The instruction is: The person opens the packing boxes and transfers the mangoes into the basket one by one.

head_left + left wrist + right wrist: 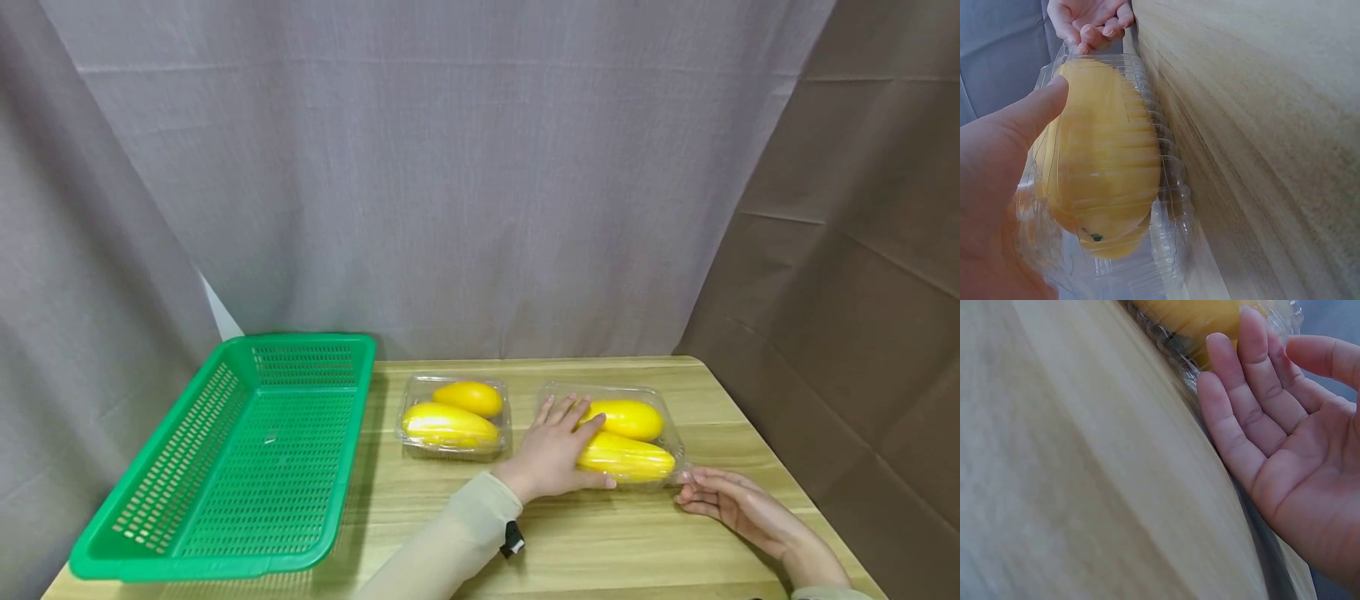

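Note:
A clear plastic clamshell container [670, 429] holds two mango-like yellow fruits [626, 457] on the table. My left hand [553, 454] lies spread over its left part, fingers straight and thumb along the near side. At the near right corner, my right hand [738, 504] pinches the container's edge between thumb and index finger, its other fingers loosely bent. The left wrist view shows the ribbed plastic side [1169, 181] and the fruit through it. In the right wrist view, the right palm [1310, 462] is turned up beside the container.
A second clear container [457, 452] with two similar yellow fruits stands to the left of my left hand. Farther left is a large green plastic basket [347, 467] with perforated walls. Grey curtains [480, 183] hang behind the wooden table [600, 542] and along both sides.

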Demonstrator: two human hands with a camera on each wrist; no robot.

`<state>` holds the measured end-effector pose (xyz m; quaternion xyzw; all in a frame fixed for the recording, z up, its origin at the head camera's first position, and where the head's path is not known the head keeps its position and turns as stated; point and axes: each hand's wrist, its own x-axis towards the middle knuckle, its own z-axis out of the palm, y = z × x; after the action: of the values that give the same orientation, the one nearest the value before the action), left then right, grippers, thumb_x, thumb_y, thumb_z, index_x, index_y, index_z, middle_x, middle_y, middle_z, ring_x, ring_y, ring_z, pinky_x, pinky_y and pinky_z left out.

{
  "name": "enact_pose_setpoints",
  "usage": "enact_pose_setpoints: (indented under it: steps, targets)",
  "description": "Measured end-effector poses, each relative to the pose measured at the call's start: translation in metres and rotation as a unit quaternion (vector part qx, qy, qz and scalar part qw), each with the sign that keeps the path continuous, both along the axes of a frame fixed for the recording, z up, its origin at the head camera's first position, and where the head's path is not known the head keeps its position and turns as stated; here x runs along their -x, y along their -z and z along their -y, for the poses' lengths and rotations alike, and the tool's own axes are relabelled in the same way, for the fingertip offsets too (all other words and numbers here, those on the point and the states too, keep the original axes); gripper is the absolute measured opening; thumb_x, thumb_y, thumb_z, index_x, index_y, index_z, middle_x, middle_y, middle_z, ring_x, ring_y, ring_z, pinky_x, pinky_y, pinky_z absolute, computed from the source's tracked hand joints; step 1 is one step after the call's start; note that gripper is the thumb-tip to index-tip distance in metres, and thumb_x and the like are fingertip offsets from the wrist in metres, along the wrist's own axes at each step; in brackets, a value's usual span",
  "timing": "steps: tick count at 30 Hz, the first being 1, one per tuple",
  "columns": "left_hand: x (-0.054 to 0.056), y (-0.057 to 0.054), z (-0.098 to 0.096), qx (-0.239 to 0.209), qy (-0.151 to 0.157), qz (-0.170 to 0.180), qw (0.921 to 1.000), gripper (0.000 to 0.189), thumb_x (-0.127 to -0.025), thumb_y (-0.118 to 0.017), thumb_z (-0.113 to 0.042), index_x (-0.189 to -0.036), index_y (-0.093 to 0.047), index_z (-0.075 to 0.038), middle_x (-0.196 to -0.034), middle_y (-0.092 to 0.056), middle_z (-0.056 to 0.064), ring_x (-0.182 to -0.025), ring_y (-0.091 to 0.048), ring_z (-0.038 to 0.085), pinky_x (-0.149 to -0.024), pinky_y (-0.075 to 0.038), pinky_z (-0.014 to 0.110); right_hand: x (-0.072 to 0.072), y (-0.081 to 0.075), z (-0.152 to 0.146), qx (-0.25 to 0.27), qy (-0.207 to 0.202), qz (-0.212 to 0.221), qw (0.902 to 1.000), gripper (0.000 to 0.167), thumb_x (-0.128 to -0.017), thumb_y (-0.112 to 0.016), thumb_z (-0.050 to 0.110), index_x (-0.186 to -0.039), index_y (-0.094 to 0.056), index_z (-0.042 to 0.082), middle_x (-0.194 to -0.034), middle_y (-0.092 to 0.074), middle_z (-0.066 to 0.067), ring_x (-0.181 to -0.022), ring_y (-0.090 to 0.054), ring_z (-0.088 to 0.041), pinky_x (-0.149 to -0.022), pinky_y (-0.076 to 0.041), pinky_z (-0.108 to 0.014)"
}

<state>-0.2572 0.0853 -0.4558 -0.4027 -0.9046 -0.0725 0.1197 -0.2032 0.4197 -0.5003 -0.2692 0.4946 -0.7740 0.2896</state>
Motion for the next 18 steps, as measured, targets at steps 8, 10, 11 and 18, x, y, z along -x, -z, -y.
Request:
enact_pose_setpoints:
  steps: [8, 10, 11, 18]
  targets:
    - [0.0012, 0.0038, -0.0005, 0.004, -0.005, -0.006, 1.0000, 0.089, -0.089, -0.049, -0.078, -0.157, -0.038, -0.022, -0.164, -0.028, 0.008, -0.151, -0.023, 0.027, -0.123, -0.013, 0.050, -0.0006, 0.0011, 0.0026, 0.006, 0.005, -0.015, 0.9999, 0.056, -0.108, -0.009, -0.003, -0.139, -0.056, -0.001, -0.134, -0.063, -0.015, -0.123, -0.061, -0.024, -0.108, -0.044, -0.037]
    - [0.0012, 0.0040, -0.0004, 0.004, -0.005, -0.006, 1.0000, 0.089, -0.088, -0.049, -0.078, -0.157, -0.038, -0.022, -0.164, -0.028, 0.008, -0.151, -0.023, 0.027, -0.123, -0.013, 0.050, -0.0006, 0.0027, 0.0028, 0.010, 0.001, -0.024, 0.9997, 0.057, -0.108, -0.008, -0.003, -0.140, -0.054, -0.001, -0.136, -0.062, -0.016, -0.123, -0.061, -0.025, -0.109, -0.044, -0.037]
    - [0.0012, 0.0039, -0.0005, 0.005, -0.005, -0.006, 1.0000, 0.090, -0.088, -0.049, -0.078, -0.157, -0.037, -0.021, -0.164, -0.027, 0.008, -0.152, -0.023, 0.027, -0.123, -0.013, 0.050, -0.0006, 0.0030, 0.0031, 0.013, -0.002, -0.024, 0.9996, 0.057, -0.107, -0.007, -0.004, -0.140, -0.054, -0.001, -0.136, -0.061, -0.016, -0.124, -0.061, -0.025, -0.109, -0.044, -0.037]
    - [0.0007, 0.0017, -0.0009, 0.007, -0.002, -0.003, 1.0000, 0.090, -0.089, -0.049, -0.077, -0.157, -0.037, -0.020, -0.164, -0.026, 0.009, -0.152, -0.021, 0.027, -0.123, -0.011, 0.049, 0.0008, 0.0039, 0.0043, 0.015, -0.006, -0.006, 0.9998, 0.052, -0.108, -0.012, -0.005, -0.138, -0.053, -0.004, -0.134, -0.062, -0.015, -0.123, -0.061, -0.025, -0.110, -0.042, -0.038]
